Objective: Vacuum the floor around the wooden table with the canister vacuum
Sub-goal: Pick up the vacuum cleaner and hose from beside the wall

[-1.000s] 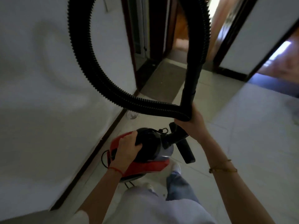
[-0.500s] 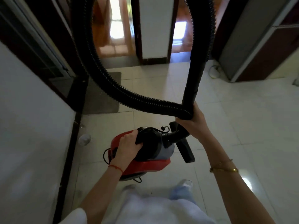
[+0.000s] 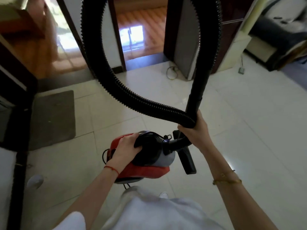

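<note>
The vacuum (image 3: 142,156) hangs above the floor (image 3: 249,130), in front of the person's body; the left hand (image 3: 124,148) grips its top from the left side; the right hand (image 3: 194,128) is to the right and a little higher, and it holds the hose (image 3: 116,90) together with the tube (image 3: 197,90); the hose loops up from this hand and leaves the view at the top; a nozzle (image 3: 186,160) hangs under the right hand, beside the vacuum; a mat (image 3: 53,118) lies on the floor far left; a doorway (image 3: 141,34) is ahead, behind the loop; what seems a sofa (image 3: 279,39) stands far right.
</note>
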A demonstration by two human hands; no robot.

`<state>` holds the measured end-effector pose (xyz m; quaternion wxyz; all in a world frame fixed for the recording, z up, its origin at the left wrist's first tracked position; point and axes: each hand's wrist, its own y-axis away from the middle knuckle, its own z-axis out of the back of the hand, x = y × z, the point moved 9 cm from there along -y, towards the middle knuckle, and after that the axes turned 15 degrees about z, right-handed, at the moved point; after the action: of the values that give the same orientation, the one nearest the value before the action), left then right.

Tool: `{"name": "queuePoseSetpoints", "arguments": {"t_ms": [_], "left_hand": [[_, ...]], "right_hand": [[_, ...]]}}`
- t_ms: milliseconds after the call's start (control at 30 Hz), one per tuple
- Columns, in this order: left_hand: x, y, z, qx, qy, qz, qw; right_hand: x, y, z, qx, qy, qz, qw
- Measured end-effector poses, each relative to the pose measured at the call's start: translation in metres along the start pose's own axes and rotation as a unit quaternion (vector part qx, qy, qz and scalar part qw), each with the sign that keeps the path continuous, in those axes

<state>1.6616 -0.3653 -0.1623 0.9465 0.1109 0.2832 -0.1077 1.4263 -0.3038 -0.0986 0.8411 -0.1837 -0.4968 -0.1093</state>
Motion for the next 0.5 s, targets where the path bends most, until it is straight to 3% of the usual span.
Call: {"name": "queuePoseSetpoints", "arguments": {"t_ms": [500], "left_hand": [[-0.196, -0.159, -0.130, 0.082, -0.107, -0.100, 0.986]], "right_hand": [[-0.121, -0.092, 0.180, -0.151, 0.024, -0.078, 0.985]]}}
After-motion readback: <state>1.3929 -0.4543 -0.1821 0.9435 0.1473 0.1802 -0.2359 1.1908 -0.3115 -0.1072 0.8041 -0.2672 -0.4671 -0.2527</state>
